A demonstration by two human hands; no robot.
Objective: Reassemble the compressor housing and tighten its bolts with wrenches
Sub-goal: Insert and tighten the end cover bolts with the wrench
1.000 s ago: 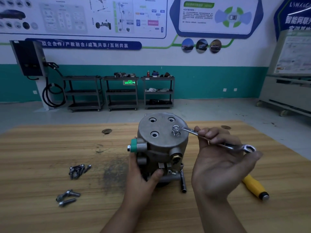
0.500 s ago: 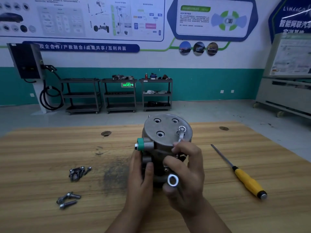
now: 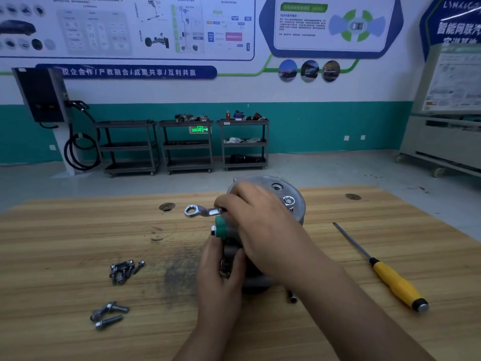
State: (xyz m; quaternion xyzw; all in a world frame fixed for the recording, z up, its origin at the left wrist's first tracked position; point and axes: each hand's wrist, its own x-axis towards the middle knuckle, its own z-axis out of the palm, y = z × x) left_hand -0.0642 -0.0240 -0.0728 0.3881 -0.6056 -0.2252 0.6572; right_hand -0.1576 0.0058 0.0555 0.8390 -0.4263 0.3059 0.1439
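The grey metal compressor housing (image 3: 292,187) stands upright in the middle of the wooden table (image 3: 65,230). A bolt head (image 3: 288,200) sits in its round top face. My right hand (image 3: 263,225) lies across that top face and grips a silver wrench (image 3: 200,211), whose ring end sticks out to the left. Where the wrench's other end sits is hidden under the hand. My left hand (image 3: 221,272) holds the housing's lower front, just below its green-capped port (image 3: 221,227).
Two groups of loose bolts lie at the left: a pile (image 3: 125,270) and a few nearer me (image 3: 108,315). A yellow-handled screwdriver (image 3: 390,278) lies at the right. A small dark socket piece (image 3: 292,298) lies by the housing's base. Shelving carts (image 3: 187,147) stand at the far wall.
My right hand has swung the wrench round the housing top, from pointing right, past front, to pointing left. My left hand has stayed on the housing's lower front.
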